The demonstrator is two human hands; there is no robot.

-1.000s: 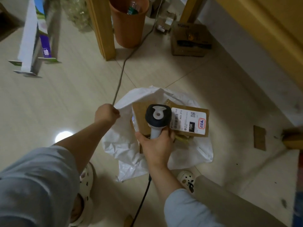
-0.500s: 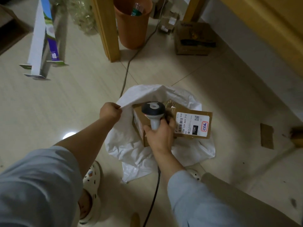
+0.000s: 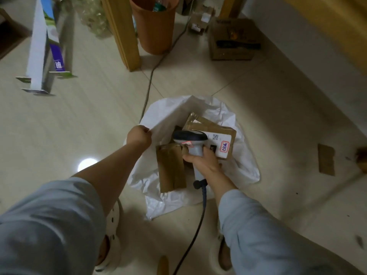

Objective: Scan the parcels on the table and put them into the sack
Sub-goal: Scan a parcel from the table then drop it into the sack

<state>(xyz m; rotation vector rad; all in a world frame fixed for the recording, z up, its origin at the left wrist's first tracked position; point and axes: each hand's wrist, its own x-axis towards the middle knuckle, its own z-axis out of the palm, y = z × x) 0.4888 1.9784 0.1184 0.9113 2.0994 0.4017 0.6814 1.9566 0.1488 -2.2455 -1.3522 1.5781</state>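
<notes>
My left hand (image 3: pixel 139 136) has its fingers curled and pinching the rim of the white sack (image 3: pixel 245 155), holding the mouth up and open. The sack is thin, soft and limp, so I judge it would fold shut if the rim were released; the rim is the only sensible hold.

Just right of that, a brown cardboard panel (image 3: pixel 170 167) stands in the mouth, its long axis running from the far side toward me. I cannot tell whether it is a side of the labelled box or a separate piece.

My right hand (image 3: pixel 202 162) is wrapped round the handle of the scanner (image 3: pixel 190 137), head pointing away from me, cable (image 3: pixel 198 225) trailing back. Whether those fingers also clamp cardboard I cannot tell.

The labelled parcel (image 3: pixel 223 144) lies inside the sack's mouth, label face up toward me and long axis roughly left to right. It looks stiff, light and dry. I would take it by its short edges, clear of the label.
</notes>
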